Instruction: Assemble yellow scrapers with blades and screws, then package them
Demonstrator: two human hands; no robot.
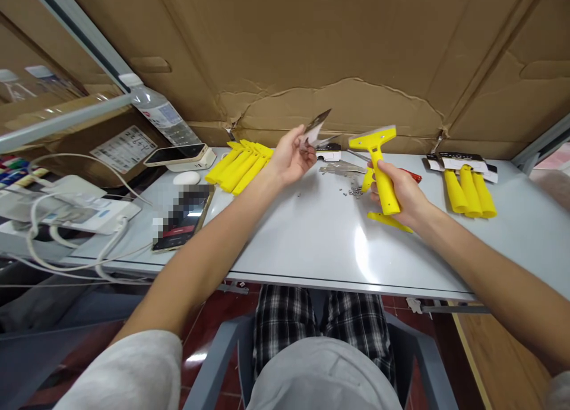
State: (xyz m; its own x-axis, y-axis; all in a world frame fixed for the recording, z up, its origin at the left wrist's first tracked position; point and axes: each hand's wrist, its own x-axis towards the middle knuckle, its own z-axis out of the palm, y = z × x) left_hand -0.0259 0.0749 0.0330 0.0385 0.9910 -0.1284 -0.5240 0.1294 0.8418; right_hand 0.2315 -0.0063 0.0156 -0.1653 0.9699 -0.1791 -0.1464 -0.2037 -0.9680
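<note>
My left hand (290,158) is closed, pinching a folded black-and-white card sleeve (317,125) above the table. In my right hand (403,190) is a yellow scraper (385,187), held upright by its handle with the blade end at the top. Under the right hand lies a loose yellow plastic piece (390,222). Small screws (355,191) are scattered between the hands, just in front of flat metal blades (342,168). Something red (412,175), partly hidden, sticks out behind the right hand.
Several yellow scraper handles (243,162) lie at the left. Yellow scrapers (469,191) with black-and-white card sleeves (463,161) lie at the right. Phones (184,217), a water bottle (162,116) and a power strip with cables (102,216) occupy the left. Cardboard (312,36) walls the back.
</note>
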